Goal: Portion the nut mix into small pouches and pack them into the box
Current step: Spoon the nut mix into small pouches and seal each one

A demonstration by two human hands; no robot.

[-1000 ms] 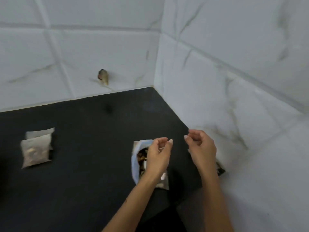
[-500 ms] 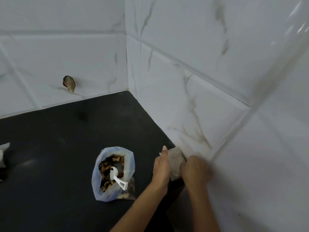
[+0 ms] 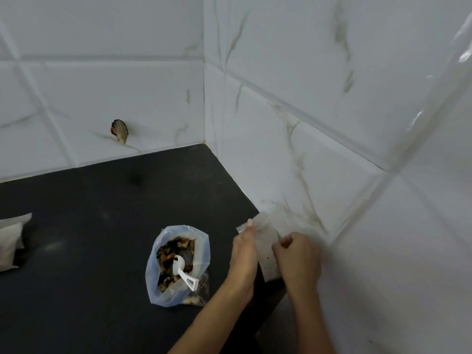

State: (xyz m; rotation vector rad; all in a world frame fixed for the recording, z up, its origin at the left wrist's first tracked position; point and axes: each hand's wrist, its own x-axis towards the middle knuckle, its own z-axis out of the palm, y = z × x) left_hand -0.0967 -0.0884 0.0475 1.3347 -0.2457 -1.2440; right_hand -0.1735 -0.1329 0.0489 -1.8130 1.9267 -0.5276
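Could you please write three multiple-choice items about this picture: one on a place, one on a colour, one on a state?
1. Where is the white scoop?
A. inside the open nut mix bag
B. on the counter
C. in the left hand

2. What colour is the counter?
A. white
B. black
C. brown

3. What do both hands hold?
A. the scoop
B. nothing
C. an empty clear pouch

Answers: 1 A, the scoop lies on the nuts; 2 B, the surface is dark; 3 C, the left hand and right hand grip the pouch's sides.
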